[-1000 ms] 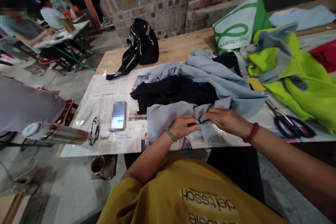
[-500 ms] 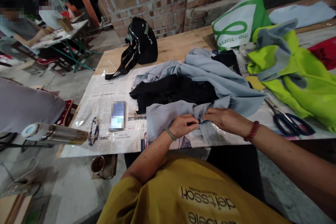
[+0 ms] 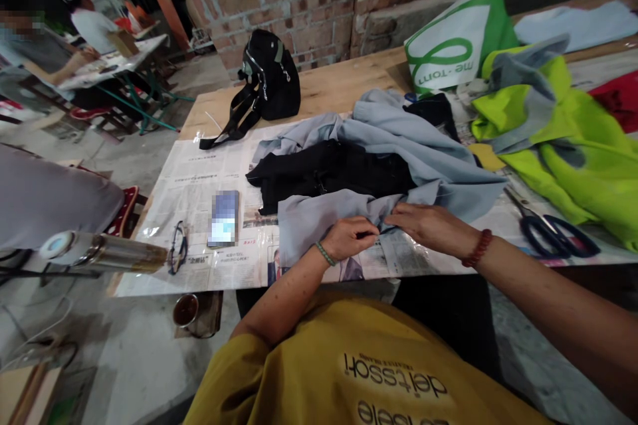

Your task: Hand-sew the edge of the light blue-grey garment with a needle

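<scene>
A grey garment (image 3: 319,212) lies spread on the newspaper-covered table, with black cloth (image 3: 333,172) bunched in its middle. My left hand (image 3: 346,239), with a green bracelet at the wrist, pinches the near edge of the grey fabric. Close beside it, my right hand (image 3: 423,226) grips the same edge, its fingers closed; a red beaded bracelet circles that wrist. The fingertips of both hands almost meet at the fabric's edge. Whether anything small is between them I cannot make out.
Scissors (image 3: 543,226) lie to the right, near a yellow-green garment (image 3: 563,133). A white-green bag (image 3: 458,40) and a black backpack (image 3: 272,76) stand at the back. Left are a phone (image 3: 223,219), glasses (image 3: 177,247) and a steel flask (image 3: 104,252). People sit at another table (image 3: 114,70).
Almost nothing differs. Both hands stay on the grey fabric's edge, with only a very slight shift of the fingers and of the view.
</scene>
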Motion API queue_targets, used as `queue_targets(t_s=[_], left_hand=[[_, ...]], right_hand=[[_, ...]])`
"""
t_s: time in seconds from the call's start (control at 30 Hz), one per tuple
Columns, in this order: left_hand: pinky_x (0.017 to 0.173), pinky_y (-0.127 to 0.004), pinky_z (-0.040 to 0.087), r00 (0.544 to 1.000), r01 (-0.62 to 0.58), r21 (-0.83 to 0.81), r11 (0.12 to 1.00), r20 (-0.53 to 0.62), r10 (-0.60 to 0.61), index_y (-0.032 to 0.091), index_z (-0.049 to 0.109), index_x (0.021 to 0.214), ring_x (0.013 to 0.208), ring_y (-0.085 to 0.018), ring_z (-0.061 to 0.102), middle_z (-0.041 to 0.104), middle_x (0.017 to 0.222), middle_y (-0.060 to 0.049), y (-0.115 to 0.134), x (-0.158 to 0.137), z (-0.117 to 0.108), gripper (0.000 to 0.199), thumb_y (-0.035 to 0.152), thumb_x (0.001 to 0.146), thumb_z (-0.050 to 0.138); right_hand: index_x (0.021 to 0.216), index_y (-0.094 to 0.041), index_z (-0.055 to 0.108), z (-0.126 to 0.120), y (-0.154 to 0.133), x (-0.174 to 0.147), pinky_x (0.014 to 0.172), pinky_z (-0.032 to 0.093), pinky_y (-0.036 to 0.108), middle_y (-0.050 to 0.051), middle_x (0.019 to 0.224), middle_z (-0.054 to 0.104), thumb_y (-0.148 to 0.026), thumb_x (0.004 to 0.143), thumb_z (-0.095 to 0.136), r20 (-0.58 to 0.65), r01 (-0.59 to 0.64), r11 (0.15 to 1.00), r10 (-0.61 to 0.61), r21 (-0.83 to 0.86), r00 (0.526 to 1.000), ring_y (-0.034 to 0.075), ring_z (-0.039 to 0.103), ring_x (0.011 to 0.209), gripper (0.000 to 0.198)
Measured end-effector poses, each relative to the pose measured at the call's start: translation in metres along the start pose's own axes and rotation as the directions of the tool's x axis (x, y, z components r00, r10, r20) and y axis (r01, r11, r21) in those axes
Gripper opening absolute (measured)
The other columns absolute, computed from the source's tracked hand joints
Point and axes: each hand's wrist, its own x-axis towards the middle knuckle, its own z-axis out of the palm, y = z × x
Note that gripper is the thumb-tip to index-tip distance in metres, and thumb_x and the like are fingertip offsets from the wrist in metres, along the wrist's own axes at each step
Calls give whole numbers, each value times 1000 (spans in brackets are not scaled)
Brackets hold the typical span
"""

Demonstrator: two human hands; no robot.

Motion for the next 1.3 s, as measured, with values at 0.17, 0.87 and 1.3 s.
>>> queue_targets(t_s=[0.17,0.87,1.3], left_hand=[[69,-22,49,1000,-13,3,1000,-8,13,15,67,77,69,-11,60,66,77,-3,-1,0,1,10,15,79,57],[75,-25,50,999,-18,49,999,50,16,16,68,82,74,-13,62,68,80,-4,-5,0,1,14,20,84,54],[70,-24,50,998,-29,-3,1000,-59,29,15,69,80,70,-12,61,66,76,-4,-6,-1,4,12,17,81,57]], right_hand=[[96,-23,66,1,-1,0,64,42,27,5,86,63,-9,84,41,66,29,1000,-28,-8,997,16,58,70,31],[72,-19,55,9,-29,18,48,37,24,-5,46,51,-47,82,49,182,-495,499,549,712,816,10,47,42,30],[68,-20,58,13,-29,15,51,40,25,-1,58,54,-31,86,39,72,-332,828,337,451,939,13,51,55,29]])
